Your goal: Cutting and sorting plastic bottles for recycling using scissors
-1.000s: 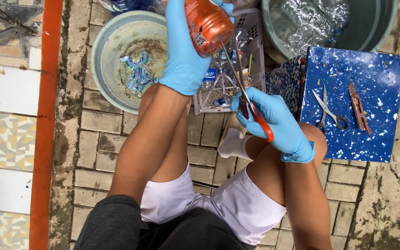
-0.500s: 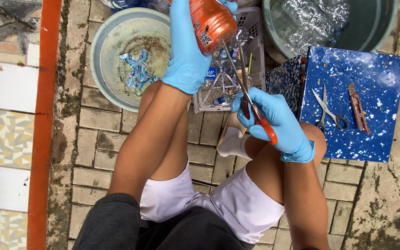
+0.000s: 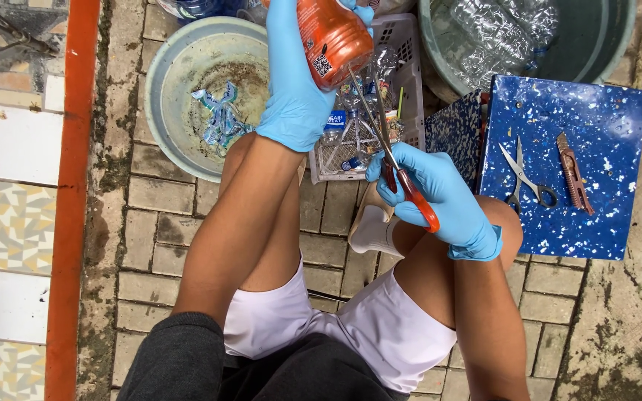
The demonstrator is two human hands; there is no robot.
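While left hand (image 3: 295, 89) grips orange bottle (image 3: 332, 33) w/ label, right hand (image 3: 432, 189) pinches red-handled scissors (image 3: 391, 152), blades apart.

This is an outdoor yard or patio used as an informal sorting spot for plastic waste. The ground is mossy brick paving (image 3: 180, 245), with patterned tiles (image 3: 9, 223) and an orange border strip (image 3: 68, 223) at the left. Round basins (image 3: 169, 111) on the ground hold label scraps and, far right, crushed clear bottles (image 3: 514, 37). A blue speckled stool (image 3: 596, 141) carries cutting tools.
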